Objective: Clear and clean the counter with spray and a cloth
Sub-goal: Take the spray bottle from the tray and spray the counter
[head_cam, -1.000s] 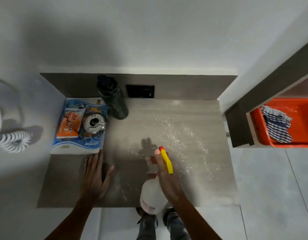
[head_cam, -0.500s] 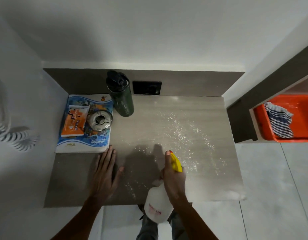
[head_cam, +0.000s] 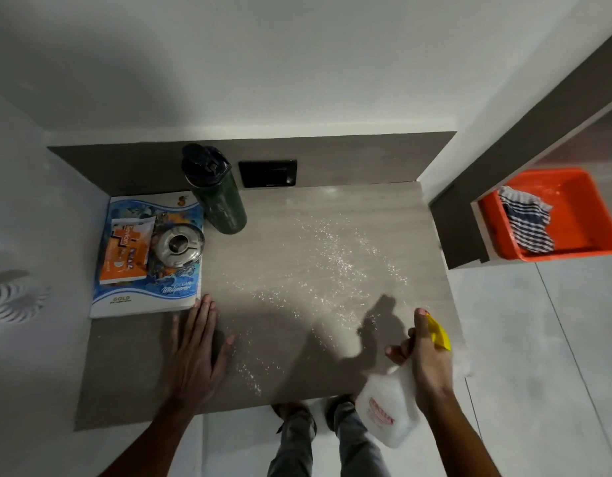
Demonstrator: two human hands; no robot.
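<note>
Right hand [head_cam: 426, 359] gripping spray bottle [head_cam: 388, 413] by its neck over wet desk [head_cam: 297, 270] corner | left hand [head_cam: 194, 352] lying flat, open | cloth [head_cam: 524, 223] waiting in orange tub [head_cam: 573, 197], likely soft, light; pinch anywhere.

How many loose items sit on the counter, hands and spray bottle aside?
4: dark bottle at back; notebook back left, with an orange packet and a metal ashtray on it.
</note>
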